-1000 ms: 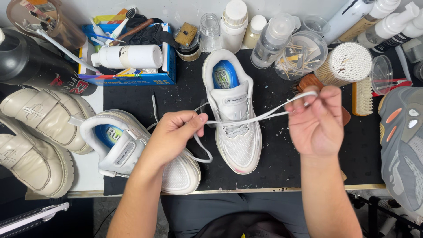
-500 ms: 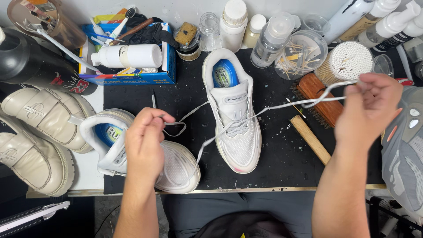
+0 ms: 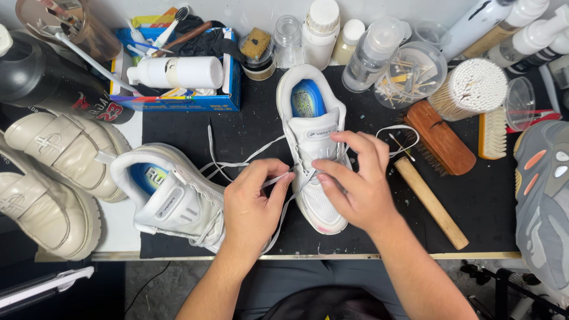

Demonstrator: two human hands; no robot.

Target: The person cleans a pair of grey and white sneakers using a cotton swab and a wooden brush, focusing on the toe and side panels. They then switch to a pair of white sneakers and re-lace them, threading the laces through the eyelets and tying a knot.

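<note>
A white sneaker [image 3: 310,124] with a blue insole stands toe toward me on the black mat [image 3: 474,201]. My left hand [image 3: 252,207] pinches its white shoelace [image 3: 249,160] at the sneaker's left side. My right hand [image 3: 355,184] rests over the sneaker's lace area, fingertips gripping the lace at the eyelets. Loose lace loops trail to the left and to the right near a brush. A second white sneaker [image 3: 172,198] lies on its side just left of my left hand.
Two cream loafers [image 3: 53,172] sit at the left. A wooden brush [image 3: 441,136], a wooden handle [image 3: 430,201] and a pale brush [image 3: 491,133] lie to the right, a grey sneaker [image 3: 542,195] at the far right. Bottles, a cotton swab tub [image 3: 471,89] and a blue box [image 3: 178,104] line the back.
Both hands came in from wide apart to the sneaker's middle. The lace, stretched taut before, now lies slack in loops on the mat.
</note>
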